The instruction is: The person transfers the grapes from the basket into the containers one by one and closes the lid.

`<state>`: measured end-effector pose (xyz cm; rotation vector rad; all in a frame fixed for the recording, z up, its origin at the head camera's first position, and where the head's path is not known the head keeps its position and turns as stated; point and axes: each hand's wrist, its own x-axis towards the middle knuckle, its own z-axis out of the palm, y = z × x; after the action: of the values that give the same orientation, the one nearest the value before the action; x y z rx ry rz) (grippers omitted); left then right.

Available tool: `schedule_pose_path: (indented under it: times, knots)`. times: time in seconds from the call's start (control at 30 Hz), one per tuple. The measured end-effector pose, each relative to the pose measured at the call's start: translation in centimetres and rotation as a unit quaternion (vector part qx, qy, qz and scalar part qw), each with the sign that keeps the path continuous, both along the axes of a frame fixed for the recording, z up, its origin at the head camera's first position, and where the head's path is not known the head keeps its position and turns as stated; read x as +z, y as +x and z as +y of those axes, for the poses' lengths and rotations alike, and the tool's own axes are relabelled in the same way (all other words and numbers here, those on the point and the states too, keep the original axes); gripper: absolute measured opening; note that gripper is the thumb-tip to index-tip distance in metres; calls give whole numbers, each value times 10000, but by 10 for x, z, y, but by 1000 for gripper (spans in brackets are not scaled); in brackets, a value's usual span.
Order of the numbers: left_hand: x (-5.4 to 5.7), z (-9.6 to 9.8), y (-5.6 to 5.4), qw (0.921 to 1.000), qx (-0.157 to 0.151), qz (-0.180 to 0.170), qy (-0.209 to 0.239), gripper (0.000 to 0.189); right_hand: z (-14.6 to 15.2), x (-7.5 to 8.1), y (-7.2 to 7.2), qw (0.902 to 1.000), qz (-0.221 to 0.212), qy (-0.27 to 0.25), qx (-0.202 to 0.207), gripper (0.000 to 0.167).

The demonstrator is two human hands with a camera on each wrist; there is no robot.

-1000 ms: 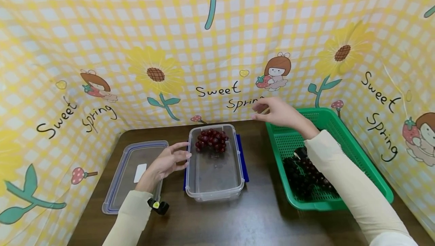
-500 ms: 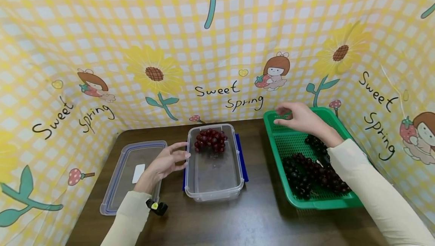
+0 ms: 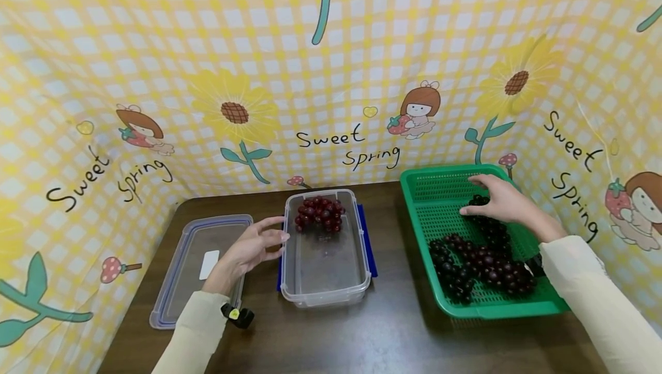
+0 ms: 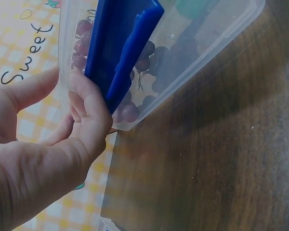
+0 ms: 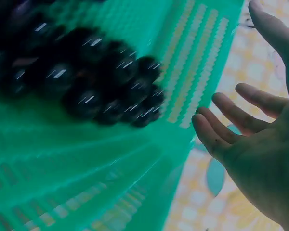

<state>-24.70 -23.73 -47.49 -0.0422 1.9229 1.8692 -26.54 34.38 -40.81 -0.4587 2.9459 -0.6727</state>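
Observation:
A clear plastic box (image 3: 328,270) stands uncovered mid-table, with a bunch of red grapes (image 3: 319,214) at its far end. My left hand (image 3: 253,247) touches the box's left side; in the left wrist view its fingers rest against the blue side latch (image 4: 118,53). To the right, a green basket (image 3: 423,242) holds several bunches of dark grapes (image 3: 491,268). Over the basket's far part hovers my right hand (image 3: 501,201), thumb and fingers spread apart, holding nothing. The right wrist view has the hand (image 5: 255,144) apart from a dark bunch (image 5: 111,86).
A clear lid (image 3: 191,276) with a white label lies on the brown table (image 3: 398,334) left of the box, partly behind the left forearm. Checked cloth (image 3: 331,75) walls in the table at the back and both sides.
My right hand has moved right, from beside the box to above the grapes in the basket, uncovering more dark bunches. My left hand has stayed at the box.

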Motion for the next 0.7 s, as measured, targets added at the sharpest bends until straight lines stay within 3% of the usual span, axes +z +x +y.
schedule_pose_path:
  times: [0.23,0.7]
  knots:
    - [0,-2,3,10000,-16,18,-34,69,17,-18,-3,9987,-451,182,-154,105]
    - [1,0,3,10000,33,66,-14,68,18,-28,-7,9966,-762,220,-235,106]
